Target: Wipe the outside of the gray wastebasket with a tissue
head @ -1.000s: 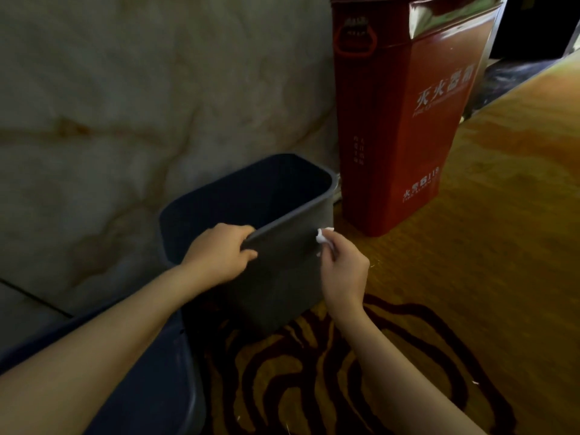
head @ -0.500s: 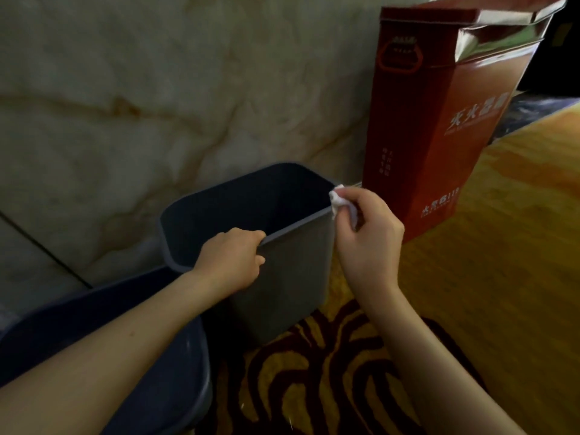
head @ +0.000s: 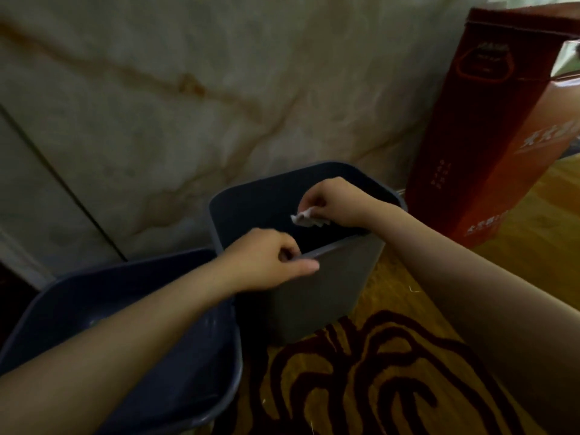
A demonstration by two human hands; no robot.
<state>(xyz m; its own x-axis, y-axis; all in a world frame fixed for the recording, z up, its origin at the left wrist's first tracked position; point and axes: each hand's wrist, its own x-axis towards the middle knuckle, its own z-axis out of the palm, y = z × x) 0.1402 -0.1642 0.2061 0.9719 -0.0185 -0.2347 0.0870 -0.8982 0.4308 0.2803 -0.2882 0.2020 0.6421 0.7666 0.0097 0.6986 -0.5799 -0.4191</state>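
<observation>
Right hand [head: 340, 202] fingertips pinch a crumpled tissue [head: 306, 218], which hangs just below them over the open bin [head: 326, 296]. Left hand [head: 266, 262] fingers curl over the bin's near rim, their tips hidden inside. Another bin [head: 175, 365] is cut off at left. Patterned carpet [head: 361, 372], marble wall [head: 188, 89], red box [head: 489, 127] at right.

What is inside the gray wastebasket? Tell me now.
Over the gray wastebasket opening, the right hand pinches a crumpled tissue. The interior is dark; its bottom cannot be seen. The left hand grips the near rim.
</observation>
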